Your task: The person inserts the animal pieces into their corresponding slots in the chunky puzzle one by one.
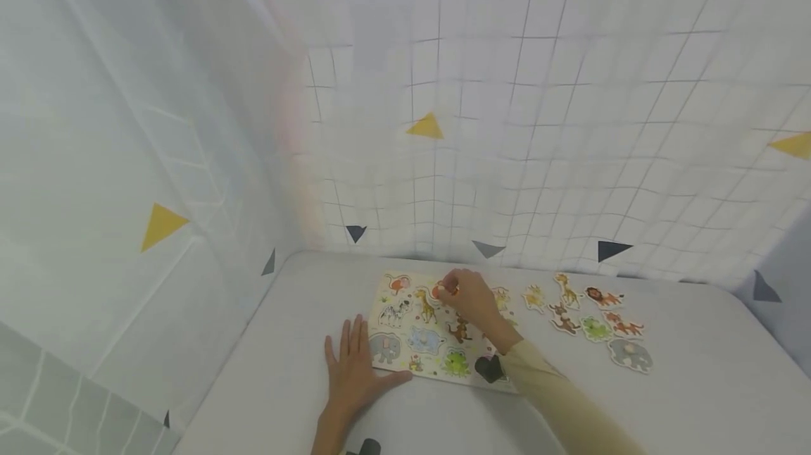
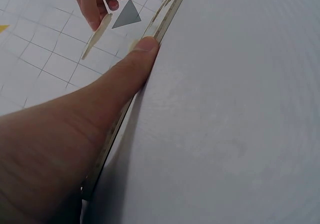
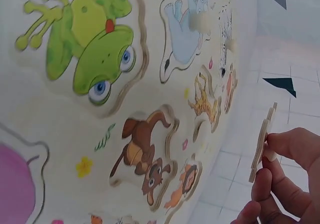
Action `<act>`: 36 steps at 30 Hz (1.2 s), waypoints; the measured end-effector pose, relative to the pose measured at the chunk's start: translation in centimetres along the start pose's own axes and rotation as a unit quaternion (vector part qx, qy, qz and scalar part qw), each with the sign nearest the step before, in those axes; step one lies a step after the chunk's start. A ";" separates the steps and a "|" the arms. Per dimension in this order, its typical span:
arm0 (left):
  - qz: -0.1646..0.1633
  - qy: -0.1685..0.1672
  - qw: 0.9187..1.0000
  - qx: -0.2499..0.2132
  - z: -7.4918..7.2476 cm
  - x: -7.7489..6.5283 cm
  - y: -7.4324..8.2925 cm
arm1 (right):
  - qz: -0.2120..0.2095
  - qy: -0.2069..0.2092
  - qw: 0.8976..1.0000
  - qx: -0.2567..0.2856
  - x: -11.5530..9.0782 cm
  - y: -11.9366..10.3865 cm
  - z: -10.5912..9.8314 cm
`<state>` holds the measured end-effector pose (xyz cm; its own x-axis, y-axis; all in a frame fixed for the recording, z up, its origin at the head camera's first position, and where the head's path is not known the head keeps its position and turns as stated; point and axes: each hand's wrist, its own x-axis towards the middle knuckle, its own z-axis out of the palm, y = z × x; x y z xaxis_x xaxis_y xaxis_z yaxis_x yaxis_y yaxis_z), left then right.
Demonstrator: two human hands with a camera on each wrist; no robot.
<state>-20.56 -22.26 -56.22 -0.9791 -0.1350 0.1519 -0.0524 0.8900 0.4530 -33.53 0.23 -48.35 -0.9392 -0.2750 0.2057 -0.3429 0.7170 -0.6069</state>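
The hands are apart. The right hand [image 1: 472, 296] pinches a thin puzzle piece [image 3: 260, 146] by its little knob [image 3: 270, 155], up in the air over the far part of the puzzle board [image 3: 75, 139]. The left hand [image 1: 353, 377] has its fingers spread by the board's left edge, on the bench [image 1: 272, 384], and its thumb [image 2: 125, 69] presses the near edge. That should help stop the board from sliding.

The piece looks almost level, which is good. I can't tell which animal it is, but a bit of red shows. The red animal [image 1: 398, 284] in the far left corner could be its match. It's best to check the shape, line up the edges, then lower it gently. If it sticks, a small wiggle beats a hard push.
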 end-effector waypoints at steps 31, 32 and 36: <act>0.003 0.025 0.999 0.026 1.7 0.0 -0.9 | 0.029 -0.036 0.999 0.013 3.4 -3.0 4.2; 0.002 0.024 0.999 0.027 1.6 0.0 -0.9 | 0.028 -0.034 0.999 0.015 3.5 -3.1 4.3; 0.001 0.021 0.999 0.031 1.3 0.2 -0.8 | 0.022 -0.019 1.000 0.009 4.0 -3.4 4.7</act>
<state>-20.98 -22.44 -57.71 -0.9702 -0.1507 0.1898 -0.0643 0.9152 0.3978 -36.00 -6.30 -49.08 -0.9515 -0.2688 0.1497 -0.3015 0.7171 -0.6284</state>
